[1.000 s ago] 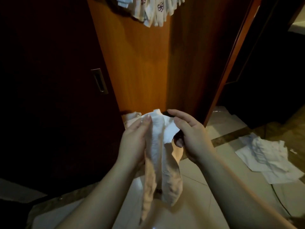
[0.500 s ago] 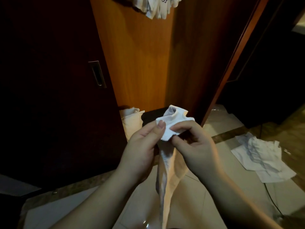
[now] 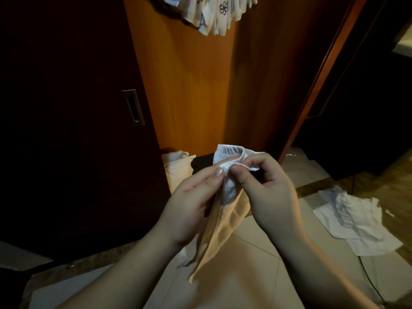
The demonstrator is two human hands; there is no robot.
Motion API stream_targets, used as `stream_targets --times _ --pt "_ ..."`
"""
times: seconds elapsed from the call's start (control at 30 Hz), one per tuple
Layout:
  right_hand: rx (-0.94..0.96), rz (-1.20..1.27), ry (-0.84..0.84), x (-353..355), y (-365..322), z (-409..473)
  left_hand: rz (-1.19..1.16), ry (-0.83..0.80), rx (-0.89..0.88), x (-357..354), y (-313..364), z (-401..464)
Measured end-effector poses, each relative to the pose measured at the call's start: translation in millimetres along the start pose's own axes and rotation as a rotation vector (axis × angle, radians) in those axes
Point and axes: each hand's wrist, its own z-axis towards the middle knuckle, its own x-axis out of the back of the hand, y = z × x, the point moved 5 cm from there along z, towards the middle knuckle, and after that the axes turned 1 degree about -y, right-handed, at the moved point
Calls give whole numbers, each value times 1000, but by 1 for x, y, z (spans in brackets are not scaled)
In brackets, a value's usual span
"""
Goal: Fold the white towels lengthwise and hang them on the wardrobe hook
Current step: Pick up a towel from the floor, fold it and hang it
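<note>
Towel [image 3: 225,210] edge between both hands' fingers [image 3: 219,175]

A narrow white folded towel [image 3: 225,217] hangs between both hands; crumpled white floor towels [image 3: 354,219] lie right, white hung towels [image 3: 214,14] above.

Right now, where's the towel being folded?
Head view, centre: the towel is pinched at its top between the left hand and right hand, hanging down over the floor tiles in front of the wardrobe.
</note>
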Motion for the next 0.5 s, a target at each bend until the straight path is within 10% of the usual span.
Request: stream_targets --times 0.5 --pt "-76 -113 -173 0 2 17 471 84 -108 10 13 1"
